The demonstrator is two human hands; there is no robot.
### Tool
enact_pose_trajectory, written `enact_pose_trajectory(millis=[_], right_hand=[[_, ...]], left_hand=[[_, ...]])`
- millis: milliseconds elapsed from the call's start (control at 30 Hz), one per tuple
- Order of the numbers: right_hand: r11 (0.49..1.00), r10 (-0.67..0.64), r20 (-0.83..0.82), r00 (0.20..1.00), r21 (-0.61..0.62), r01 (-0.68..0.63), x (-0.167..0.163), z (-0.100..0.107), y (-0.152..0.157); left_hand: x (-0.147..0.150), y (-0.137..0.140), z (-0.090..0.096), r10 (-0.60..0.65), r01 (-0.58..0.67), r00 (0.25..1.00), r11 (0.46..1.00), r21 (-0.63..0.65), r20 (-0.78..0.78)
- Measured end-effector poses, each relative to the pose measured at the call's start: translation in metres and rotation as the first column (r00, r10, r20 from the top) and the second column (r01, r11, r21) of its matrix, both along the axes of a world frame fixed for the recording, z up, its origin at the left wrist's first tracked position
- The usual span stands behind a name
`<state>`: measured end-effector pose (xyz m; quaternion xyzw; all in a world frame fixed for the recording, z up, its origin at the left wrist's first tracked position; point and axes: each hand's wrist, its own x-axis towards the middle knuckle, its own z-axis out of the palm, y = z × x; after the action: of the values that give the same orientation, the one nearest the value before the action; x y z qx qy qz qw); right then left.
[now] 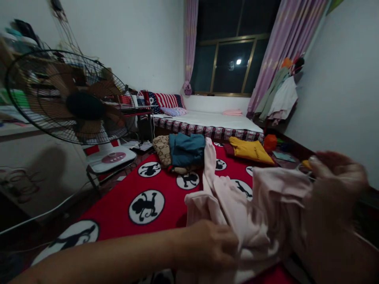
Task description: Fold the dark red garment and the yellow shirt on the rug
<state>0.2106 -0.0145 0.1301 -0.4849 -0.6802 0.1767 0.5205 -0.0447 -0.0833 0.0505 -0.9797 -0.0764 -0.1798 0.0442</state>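
Observation:
A pale pink garment [233, 201] lies rumpled on the red bedcover, one long narrow sleeve or leg stretching away from me. My left hand [210, 244] reaches in from the lower left, its fingers closed on the near part of the cloth. On the right, my right hand [337, 169] is raised and blurred, with curled fingers and the thumb at the lifted edge of the same garment. Fabric hangs in folds between the two hands. Beyond it are a folded teal garment [188, 149] and a brown patterned cloth [162, 150].
The red bedcover [115, 209] has monkey prints in white circles. A folded yellow garment [253, 151] lies at its far right. A large fan [85, 106] stands on the left above a folding chair [111, 156]. Another bed [204, 118] is under the window.

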Motion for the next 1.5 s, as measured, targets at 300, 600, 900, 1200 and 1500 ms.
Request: enact_pose_trajectory(millis=[300, 600, 900, 1200, 1500], right_hand=[[0.922, 0.276, 0.525, 0.805, -0.381, -0.067, -0.049, -0.056, 0.013], [0.942, 0.275, 0.703, 0.656, -0.333, -0.039, -0.095, -0.079, 0.006], [0.944, 0.221, 0.623, 0.750, -0.329, -0.006, -0.098, -0.095, 0.012], [0.946, 0.195, 0.586, 0.786, -0.323, 0.006, -0.100, -0.102, 0.014], [0.951, 0.175, 0.586, 0.791, -0.310, 0.019, -0.101, -0.104, 0.015]], left_hand=[[0.003, -0.009, 0.008, -0.005, -0.001, 1.000, 0.984, -0.179, -0.031], [-0.032, 0.027, 0.015, 0.311, -0.156, 0.913, 0.864, -0.478, 0.263], [-0.068, 0.168, 0.047, 0.786, -0.750, 0.569, 0.617, -0.239, 0.243], [-0.078, 0.255, 0.046, 0.919, -0.927, 0.373, 0.366, -0.077, -0.129], [-0.062, 0.251, 0.037, 0.925, -0.916, 0.380, 0.372, -0.152, -0.027]])
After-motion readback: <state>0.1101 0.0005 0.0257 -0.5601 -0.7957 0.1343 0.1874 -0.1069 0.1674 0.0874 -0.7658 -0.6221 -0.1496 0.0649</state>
